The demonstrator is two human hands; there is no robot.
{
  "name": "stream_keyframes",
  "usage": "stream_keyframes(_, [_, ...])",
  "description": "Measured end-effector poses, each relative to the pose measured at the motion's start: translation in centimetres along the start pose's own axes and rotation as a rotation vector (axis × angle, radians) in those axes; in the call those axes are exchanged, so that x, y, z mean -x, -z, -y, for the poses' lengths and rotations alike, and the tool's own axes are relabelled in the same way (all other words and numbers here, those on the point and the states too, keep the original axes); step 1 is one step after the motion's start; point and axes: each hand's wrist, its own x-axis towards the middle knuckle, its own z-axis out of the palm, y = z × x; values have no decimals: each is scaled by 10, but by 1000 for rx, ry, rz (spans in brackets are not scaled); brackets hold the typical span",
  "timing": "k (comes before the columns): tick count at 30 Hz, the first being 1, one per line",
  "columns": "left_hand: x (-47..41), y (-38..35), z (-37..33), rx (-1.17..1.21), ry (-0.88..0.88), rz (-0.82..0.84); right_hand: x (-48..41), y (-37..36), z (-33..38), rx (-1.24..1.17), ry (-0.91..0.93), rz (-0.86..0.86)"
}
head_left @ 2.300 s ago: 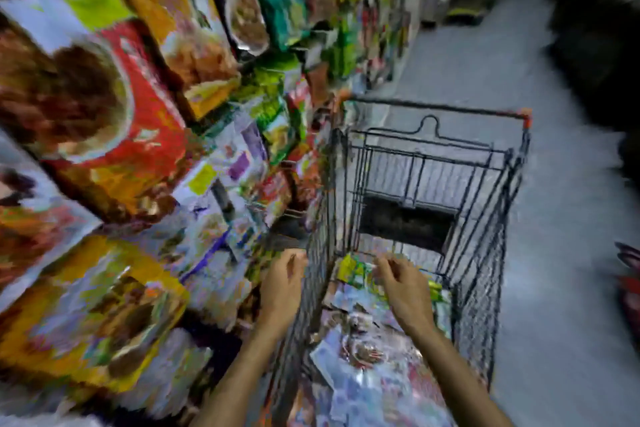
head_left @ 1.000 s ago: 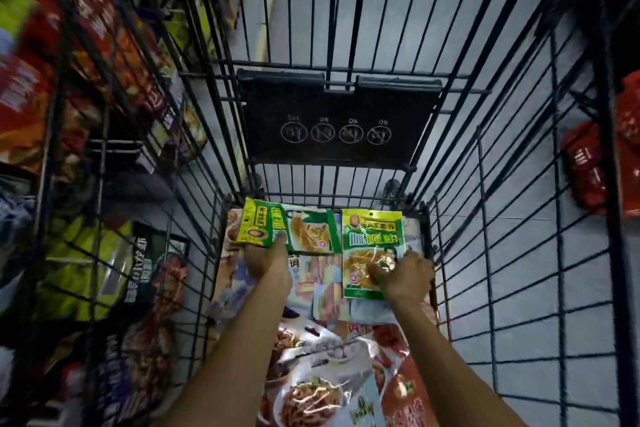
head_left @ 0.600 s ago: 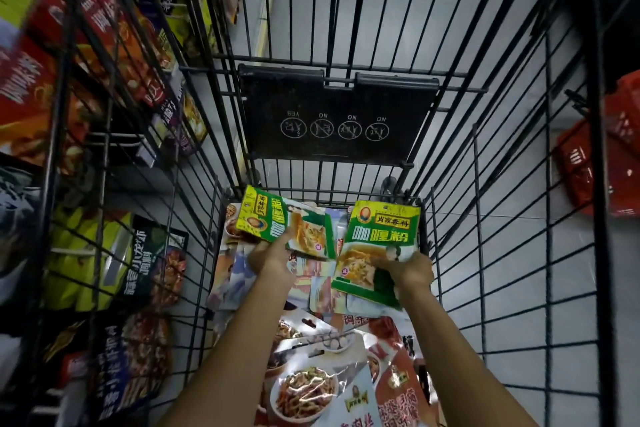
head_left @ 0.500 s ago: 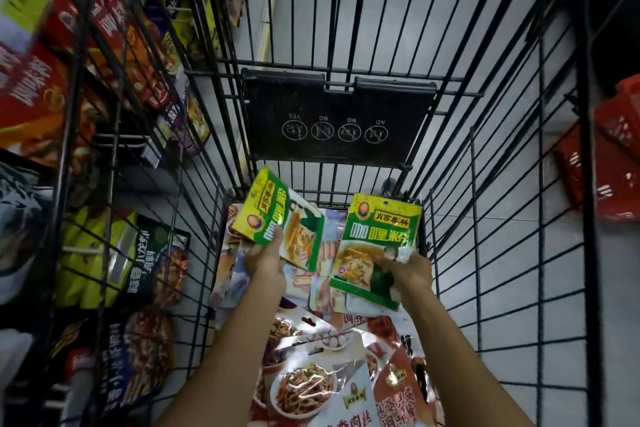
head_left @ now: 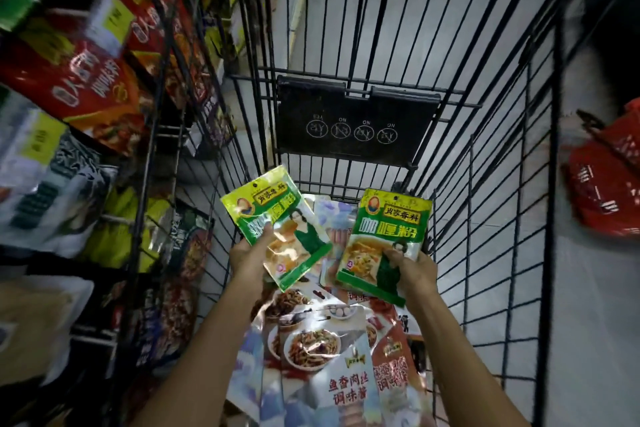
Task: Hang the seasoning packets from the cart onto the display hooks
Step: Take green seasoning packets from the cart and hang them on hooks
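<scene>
Green glossy film: light, floppy, probably slick; best pinched by the lower edge, leaving the hole end free. Held over the cart (head_left: 485, 184): left packet (head_left: 277, 225) pinched in left hand (head_left: 251, 255), top tilted up-left; right packet (head_left: 384, 243) gripped in right hand (head_left: 414, 270), long axis near upright.

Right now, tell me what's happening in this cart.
A person is reaching into the wire cart with both hands. The left hand holds a tilted green packet, and the right hand holds an upright green packet. More packets lie in the cart beneath them. Neither held packet has been hung yet.
</scene>
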Motion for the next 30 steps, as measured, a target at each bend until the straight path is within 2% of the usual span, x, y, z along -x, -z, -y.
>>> stream_keyframes(8, [93,61,-46,29,-151,99,110,11,42,42,171,240])
stream_keyframes(11, [141,96,-69,-14,-307,105,155,13,54,92,210,324])
stream_keyframes(16, [230,169,-107,-46,-547,-22,240,5,81,126,320,484])
stream_keyframes(21, [345,258,-143,-73,-834,-268,340,-14,114,124,537,705])
stream_keyframes(30, [545,387,-163,10,-1144,-646,556,-33,167,221,888,1152])
